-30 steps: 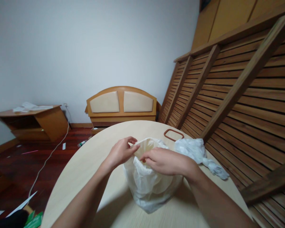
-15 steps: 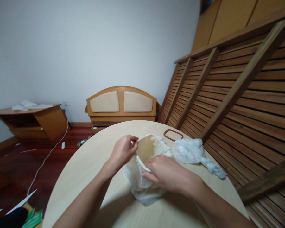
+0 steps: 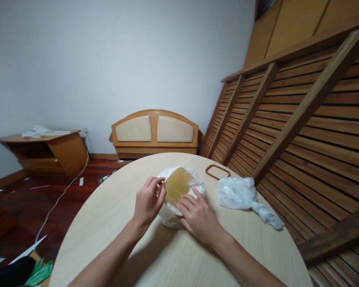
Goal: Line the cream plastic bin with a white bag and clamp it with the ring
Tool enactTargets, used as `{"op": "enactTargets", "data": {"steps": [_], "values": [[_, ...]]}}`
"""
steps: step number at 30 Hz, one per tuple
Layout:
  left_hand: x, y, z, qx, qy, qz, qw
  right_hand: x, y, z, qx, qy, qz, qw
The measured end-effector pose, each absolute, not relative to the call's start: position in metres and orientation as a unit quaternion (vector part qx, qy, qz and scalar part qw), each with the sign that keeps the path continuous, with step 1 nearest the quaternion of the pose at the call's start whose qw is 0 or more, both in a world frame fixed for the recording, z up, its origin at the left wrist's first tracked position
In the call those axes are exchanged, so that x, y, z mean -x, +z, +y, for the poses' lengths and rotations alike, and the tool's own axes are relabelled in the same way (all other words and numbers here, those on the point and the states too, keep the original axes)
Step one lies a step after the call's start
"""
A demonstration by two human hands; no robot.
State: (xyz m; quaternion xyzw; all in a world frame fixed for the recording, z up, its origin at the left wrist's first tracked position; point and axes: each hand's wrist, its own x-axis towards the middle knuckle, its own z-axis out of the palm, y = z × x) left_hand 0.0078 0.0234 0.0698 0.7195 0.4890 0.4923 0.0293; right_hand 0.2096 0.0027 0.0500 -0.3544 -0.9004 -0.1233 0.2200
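Note:
A container with a yellowish inside (image 3: 176, 185) stands on the round table, a thin white plastic bag (image 3: 171, 217) covering its outside and rim. My left hand (image 3: 149, 199) pinches the bag's edge at the left side of the rim between thumb and fingers. At the front right of the rim, my right hand (image 3: 199, 217) rests with its fingers stretched out and somewhat spread, their tips over the opening. The right thumb is partly hidden below, near the bag.
To the right lie a knotted white plastic bag (image 3: 237, 193) and a brown rounded frame (image 3: 217, 171) on the pale round table (image 3: 113, 223). Slatted wooden panels (image 3: 287, 131) lean close on the right. A white cord (image 3: 61, 195) crosses the floor at left.
The bag's loose front corner no longer hangs down onto the table; the bag now sits bunched closer to the container. Its opening shifted left, and my right hand's fingers have spread over the rim.

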Motion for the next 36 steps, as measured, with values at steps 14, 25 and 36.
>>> {"op": "enactTargets", "data": {"steps": [14, 25, 36], "values": [[-0.004, 0.056, 0.025, -0.692, 0.453, 0.555, 0.083, -0.217, 0.044, 0.005, 0.358, -0.163, -0.896, 0.204], [0.006, 0.063, 0.028, -0.683, 0.489, 0.531, 0.109, -0.214, 0.047, 0.001, 0.344, -0.170, -0.899, 0.210], [0.002, 0.072, 0.022, -0.674, 0.468, 0.558, 0.128, -0.229, 0.058, 0.005, 0.312, -0.154, -0.918, 0.189]]}}
